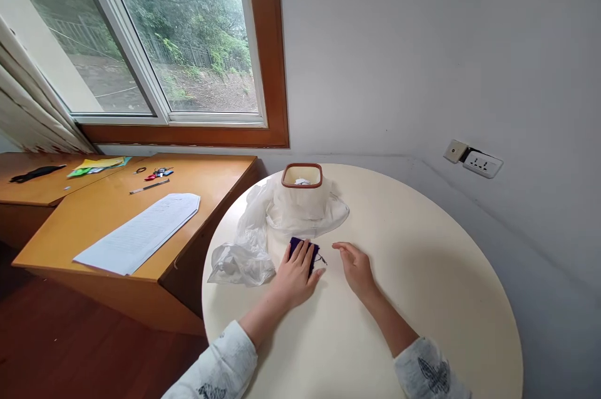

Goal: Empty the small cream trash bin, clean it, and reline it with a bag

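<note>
I see the left hand (299,277) laid flat, fingers slightly parted, on the dark purple pouch (315,251), left of the round table's (432,261) middle; the right hand (357,270), loosely half-curled, is just right.

The round cream table (413,248) is occupied by a brown-rimmed cream bin (302,186), a crumpled translucent plastic bag (244,261) spread around its base and toward the left edge, and a dark purple drawstring pouch (315,251) laid nearer the front.
</note>
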A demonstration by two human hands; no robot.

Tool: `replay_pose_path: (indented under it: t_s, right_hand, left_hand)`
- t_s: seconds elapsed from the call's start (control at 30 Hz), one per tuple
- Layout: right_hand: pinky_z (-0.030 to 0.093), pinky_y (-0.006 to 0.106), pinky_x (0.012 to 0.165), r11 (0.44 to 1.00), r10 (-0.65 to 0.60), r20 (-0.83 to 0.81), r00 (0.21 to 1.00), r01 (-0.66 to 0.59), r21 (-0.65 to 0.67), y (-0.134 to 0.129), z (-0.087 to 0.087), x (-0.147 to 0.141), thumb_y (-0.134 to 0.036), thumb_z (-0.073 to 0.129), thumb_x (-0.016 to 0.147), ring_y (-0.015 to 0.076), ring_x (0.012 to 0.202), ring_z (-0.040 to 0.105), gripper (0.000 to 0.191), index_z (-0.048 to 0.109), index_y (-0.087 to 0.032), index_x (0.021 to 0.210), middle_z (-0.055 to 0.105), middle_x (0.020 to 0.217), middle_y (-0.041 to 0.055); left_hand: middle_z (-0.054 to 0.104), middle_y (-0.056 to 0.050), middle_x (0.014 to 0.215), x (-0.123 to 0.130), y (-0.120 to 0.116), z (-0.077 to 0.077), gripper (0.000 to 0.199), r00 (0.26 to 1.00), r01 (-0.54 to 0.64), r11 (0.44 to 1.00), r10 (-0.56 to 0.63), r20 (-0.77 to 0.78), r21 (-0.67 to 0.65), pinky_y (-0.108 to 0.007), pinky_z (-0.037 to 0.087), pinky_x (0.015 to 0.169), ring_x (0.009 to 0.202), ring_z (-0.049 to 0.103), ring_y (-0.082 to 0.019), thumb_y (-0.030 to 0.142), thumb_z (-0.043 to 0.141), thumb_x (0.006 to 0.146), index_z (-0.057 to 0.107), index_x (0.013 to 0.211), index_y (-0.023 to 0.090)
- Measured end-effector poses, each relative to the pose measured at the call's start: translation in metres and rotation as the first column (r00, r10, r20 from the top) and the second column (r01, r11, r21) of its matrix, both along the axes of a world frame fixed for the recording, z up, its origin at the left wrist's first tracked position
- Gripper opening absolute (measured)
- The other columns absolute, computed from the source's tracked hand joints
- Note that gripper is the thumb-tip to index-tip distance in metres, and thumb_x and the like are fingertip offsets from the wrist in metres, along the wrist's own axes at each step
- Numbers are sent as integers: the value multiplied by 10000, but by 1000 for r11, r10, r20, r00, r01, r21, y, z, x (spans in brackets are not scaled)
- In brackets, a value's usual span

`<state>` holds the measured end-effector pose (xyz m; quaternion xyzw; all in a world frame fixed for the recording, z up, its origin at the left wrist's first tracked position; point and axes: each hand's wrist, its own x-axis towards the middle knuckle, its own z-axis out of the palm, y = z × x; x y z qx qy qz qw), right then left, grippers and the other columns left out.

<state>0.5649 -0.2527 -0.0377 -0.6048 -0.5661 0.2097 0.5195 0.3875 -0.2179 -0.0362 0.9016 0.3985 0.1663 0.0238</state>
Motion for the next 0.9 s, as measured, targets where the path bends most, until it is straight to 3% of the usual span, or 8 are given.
replay_pose_path:
  t_s: [0.53, 0.9]
  right_hand:
    - [481, 335, 773, 997, 56, 116, 992, -62, 50, 3, -1, -3, -104, 438, 749, 184, 830, 571, 226, 625, -208, 821, 603, 830, 43]
    - [502, 310, 708, 995, 100, -25, 995, -100, 0, 5, -10, -3, -130, 459, 762, 167, 785, 562, 181, 616, -210, 802, 568, 822, 35]
  left_hand:
    - [354, -134, 1401, 12, 15, -13, 570, 989, -148, 989, 148, -8, 5, -499, 207, 1056, 1303, 290, -279, 481, 261, 891, 345, 1341, 141]
    - [334, -130, 1412, 15, 16, -11, 569, 975, -205, 978, 207, -77, 38, -484, 228, 1060, 1304, 294, -253, 462, 228, 902, 344, 1340, 119]
